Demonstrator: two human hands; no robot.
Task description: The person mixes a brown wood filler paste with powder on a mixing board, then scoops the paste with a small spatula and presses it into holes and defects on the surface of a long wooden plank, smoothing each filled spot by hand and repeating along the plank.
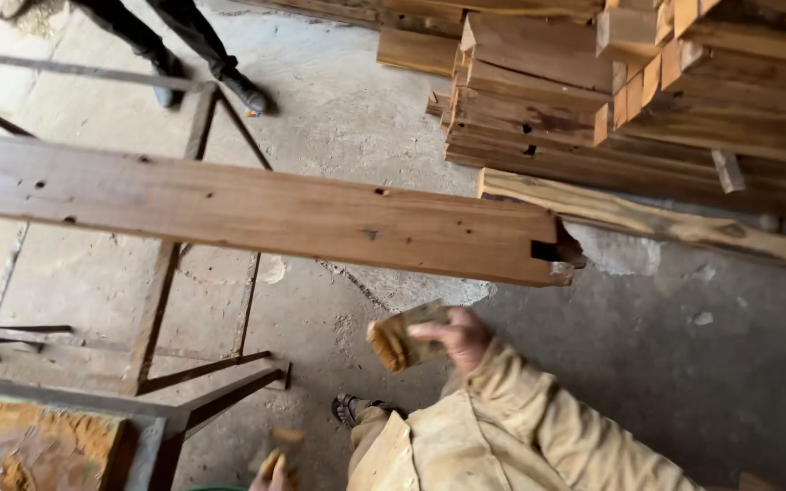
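- A worker's right hand (pixel 459 336) grips a folded, dust-caked abrasive pad (pixel 404 336) just below the notched end of a long plank (pixel 256 211); the step in hand looks like sanding (a judgement, not a sighting)
- The next move would likely call for raising the pad onto the board's face
- The sleeve bends at the elbow, wrist cocked left; the left hand (pixel 270 471), at the bottom edge, is blurred; its grip cannot be told

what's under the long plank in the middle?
Under the long plank show a dark metal frame and the concrete floor. Below its notched end, the right hand holds a folded piece of sandpaper. Where the plank rests on the frame is covered by the plank itself.
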